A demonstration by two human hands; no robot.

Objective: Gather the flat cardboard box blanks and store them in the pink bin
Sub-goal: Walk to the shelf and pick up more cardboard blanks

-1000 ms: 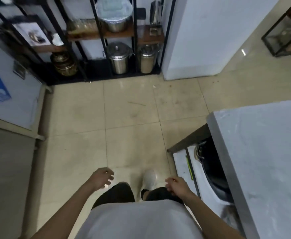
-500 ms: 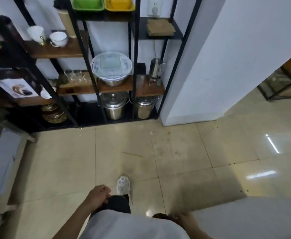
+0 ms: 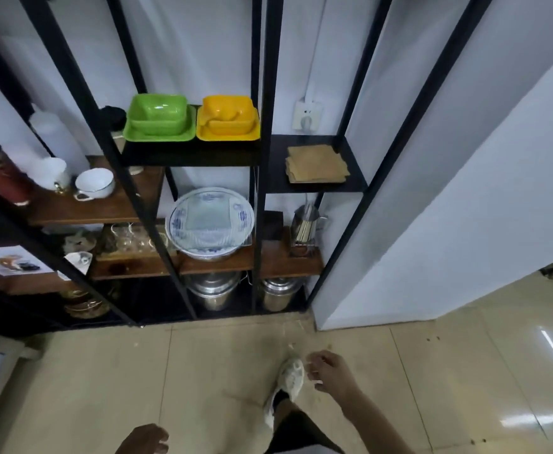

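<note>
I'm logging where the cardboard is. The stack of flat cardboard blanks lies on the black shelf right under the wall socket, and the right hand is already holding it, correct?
Not quite. The cardboard blanks do lie on the black shelf under the wall socket, but the right hand is empty, low over the floor and well short of them, as the head view shows.

A single wide-angle view from a camera worn on the person's head, looking forward and down. It faces a tall black metal-framed shelf rack (image 3: 262, 158) standing near against a white wall (image 3: 465, 158), with beige floor tiles (image 3: 105, 388) below. Both bare hands and one white shoe (image 3: 290, 381) enter along the bottom edge, close under the lens
</note>
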